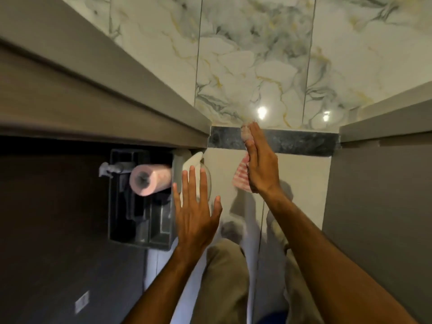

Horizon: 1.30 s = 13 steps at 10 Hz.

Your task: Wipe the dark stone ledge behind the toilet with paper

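The dark stone ledge point(292, 141) runs across the middle of the head view, below the marbled wall tiles. My right hand point(259, 164) lies flat with straight fingers, pressing a wad of pink paper point(245, 135) onto the ledge's left part. A striped pink end of the paper point(240, 178) hangs out under the palm. My left hand point(195, 216) hovers lower left with its fingers spread and nothing in it, in front of a white handle-like fixture point(192, 161).
A pink paper roll point(150, 180) sits on a dark holder point(140, 202) on the left wall. Grey panels point(378, 195) box in both sides. A pale glossy panel point(301, 183) below the ledge reflects my arms. My trousers point(224, 277) show at the bottom.
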Tool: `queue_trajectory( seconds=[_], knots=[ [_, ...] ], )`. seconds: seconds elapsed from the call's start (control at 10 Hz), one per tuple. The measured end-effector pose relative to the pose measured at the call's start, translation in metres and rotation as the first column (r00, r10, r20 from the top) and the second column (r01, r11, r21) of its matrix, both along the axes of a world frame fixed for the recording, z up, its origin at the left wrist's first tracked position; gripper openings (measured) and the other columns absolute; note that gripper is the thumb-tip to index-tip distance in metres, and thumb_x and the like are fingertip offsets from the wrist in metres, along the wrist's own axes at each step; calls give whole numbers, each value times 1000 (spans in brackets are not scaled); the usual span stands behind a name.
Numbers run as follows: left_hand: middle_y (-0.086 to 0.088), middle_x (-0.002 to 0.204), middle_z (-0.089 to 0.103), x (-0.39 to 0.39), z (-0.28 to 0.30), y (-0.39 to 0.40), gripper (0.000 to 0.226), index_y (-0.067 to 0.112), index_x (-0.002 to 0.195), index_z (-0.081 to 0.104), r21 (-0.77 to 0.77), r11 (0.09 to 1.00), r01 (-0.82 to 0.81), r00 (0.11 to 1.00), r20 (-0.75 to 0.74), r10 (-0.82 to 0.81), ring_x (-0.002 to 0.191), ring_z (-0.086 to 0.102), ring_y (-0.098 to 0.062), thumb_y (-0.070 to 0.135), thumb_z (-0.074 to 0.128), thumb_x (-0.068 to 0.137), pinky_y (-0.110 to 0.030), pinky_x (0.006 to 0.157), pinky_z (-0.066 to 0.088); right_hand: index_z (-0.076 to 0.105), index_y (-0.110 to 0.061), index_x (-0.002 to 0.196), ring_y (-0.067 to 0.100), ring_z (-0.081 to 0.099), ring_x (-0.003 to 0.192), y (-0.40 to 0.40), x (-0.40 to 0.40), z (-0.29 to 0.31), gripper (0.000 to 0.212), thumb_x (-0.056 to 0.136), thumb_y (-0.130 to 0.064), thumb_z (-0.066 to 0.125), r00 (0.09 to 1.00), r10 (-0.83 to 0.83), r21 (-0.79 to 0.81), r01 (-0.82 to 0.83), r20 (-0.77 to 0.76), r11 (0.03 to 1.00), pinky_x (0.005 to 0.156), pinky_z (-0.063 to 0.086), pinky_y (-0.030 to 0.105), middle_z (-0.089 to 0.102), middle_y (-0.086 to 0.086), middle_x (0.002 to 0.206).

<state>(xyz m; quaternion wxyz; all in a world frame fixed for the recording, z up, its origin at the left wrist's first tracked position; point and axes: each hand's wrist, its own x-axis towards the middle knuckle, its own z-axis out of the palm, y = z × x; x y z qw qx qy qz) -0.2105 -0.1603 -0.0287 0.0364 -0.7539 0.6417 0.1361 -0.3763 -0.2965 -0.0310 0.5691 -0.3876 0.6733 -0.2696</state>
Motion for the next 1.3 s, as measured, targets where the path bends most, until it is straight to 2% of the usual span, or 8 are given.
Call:
queue_trajectory(
  seconds=[0.1,0.2,0.3,0.5,0.7,1.1,1.2,1.3],
  knots=[
    [-13,187,13,25,28,31,80,17,178,16,54,999,3,1000,17,-4,174,6,-30,56,34,110,-63,141,11,29,-24,176,14,55,155,28,19,30,57,122,-35,41,1000,-6,7,6,1,1000,131,42,23,43,-6,177],
    [-18,185,16,87,44,74,80,12,176,21,81,996,24,997,69,-30,173,14,-37,57,31,111,-69,137,19,31,-22,175,18,40,166,76,56,48,55,122,-31,42,1000,9,-30,-9,17,1000,140,31,34,39,-2,181],
    [-21,184,19,134,42,91,80,9,176,22,56,998,-29,996,90,24,171,17,-40,55,29,111,-71,136,19,35,-22,174,15,42,164,111,86,44,54,122,-31,44,996,82,-68,-85,-44,994,135,31,26,42,-2,179],
    [-24,183,16,256,17,122,84,6,176,18,21,982,-185,979,92,182,171,14,-42,58,20,110,-66,140,11,42,-37,167,-20,41,146,221,216,21,45,123,-27,43,976,214,-29,-215,-39,976,117,28,-7,42,-35,161],
    [-21,185,11,303,-47,108,80,9,177,13,-49,994,-94,995,28,96,173,10,-39,57,17,113,-60,140,6,34,-18,174,20,35,169,267,325,-35,54,122,-25,45,928,353,89,-345,-117,935,140,34,39,35,-2,182],
    [-24,179,31,305,-163,84,74,2,171,32,-266,947,180,984,41,-175,167,29,-44,51,40,116,-66,136,16,2,-17,179,20,-8,177,273,364,-171,66,124,-33,32,800,418,152,-392,-431,907,146,-1,42,-5,5,190],
    [-25,181,27,306,-153,85,86,3,173,28,-209,960,187,982,43,-182,168,25,-44,66,26,115,-67,137,15,-7,-12,178,28,-15,176,295,362,-157,75,122,-33,38,707,476,132,-485,-524,865,146,-5,49,-15,13,188],
    [-25,183,18,311,-138,92,92,5,175,19,-162,974,159,987,47,-153,171,17,-44,72,19,112,-68,139,14,-3,-11,178,26,-9,177,309,354,-129,80,119,-29,48,778,455,88,-466,-433,880,146,9,48,-11,10,189]
  ],
)
